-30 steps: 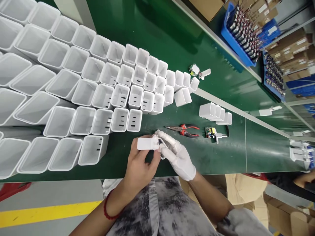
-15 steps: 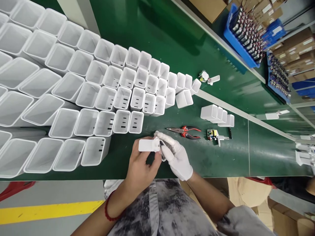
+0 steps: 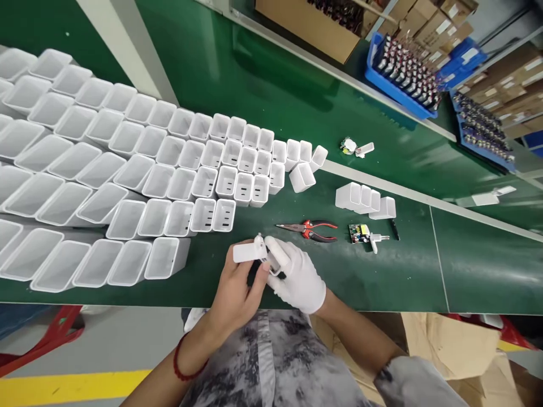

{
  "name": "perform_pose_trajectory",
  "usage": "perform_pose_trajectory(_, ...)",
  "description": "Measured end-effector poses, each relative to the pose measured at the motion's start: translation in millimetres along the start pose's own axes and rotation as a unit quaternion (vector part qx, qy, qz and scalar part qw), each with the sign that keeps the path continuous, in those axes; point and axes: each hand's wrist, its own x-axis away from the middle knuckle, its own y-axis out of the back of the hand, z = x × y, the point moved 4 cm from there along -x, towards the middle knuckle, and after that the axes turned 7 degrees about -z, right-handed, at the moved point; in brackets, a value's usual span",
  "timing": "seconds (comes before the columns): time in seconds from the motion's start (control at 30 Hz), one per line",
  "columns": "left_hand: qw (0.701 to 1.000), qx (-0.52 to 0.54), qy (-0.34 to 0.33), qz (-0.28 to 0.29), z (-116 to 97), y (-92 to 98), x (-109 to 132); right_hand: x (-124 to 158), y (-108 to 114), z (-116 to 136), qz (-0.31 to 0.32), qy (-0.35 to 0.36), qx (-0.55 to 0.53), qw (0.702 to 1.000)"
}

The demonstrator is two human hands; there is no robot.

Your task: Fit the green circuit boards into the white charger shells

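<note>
While a flat white part (image 3: 245,252) is gripped by the bare left hand (image 3: 235,291) at the frame's lower centre, a hollow white casing (image 3: 274,263) just beside it is grasped by the gloved right hand (image 3: 300,281); red-handled pliers (image 3: 306,228) are laid on the green desk (image 3: 382,282), right of centre.

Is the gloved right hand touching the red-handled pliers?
Apart. The head view shows a narrow strip of green table between the gloved right hand and the pliers.
</note>
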Motion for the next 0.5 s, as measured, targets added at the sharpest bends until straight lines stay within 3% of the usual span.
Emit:
perform_pose_trajectory(0.07,0.998,0.012,-0.046,0.032,-18,1.3,-3,-6,12,-2,-0.024,-0.046,-0.05,0.997)
perform_pose_trajectory(0.13,0.995,0.026,-0.092,0.038,-37,3.4,-7,-9,33,-11,-0.077,-0.132,-0.177,0.972)
perform_pose_trajectory(0.23,0.991,0.045,-0.122,0.016,-53,2.9,-10,-7,67,-29,-0.158,-0.249,-0.396,0.87)
perform_pose_trajectory(0.33,0.99,0.049,-0.133,0.026,-54,-10.1,-11,-6,92,-41,-0.196,-0.281,-0.487,0.804)
perform_pose_trajectory(0.5,0.987,0.026,-0.147,0.053,-48,-35.9,-14,-2,111,-48,-0.21,-0.279,-0.541,0.765)
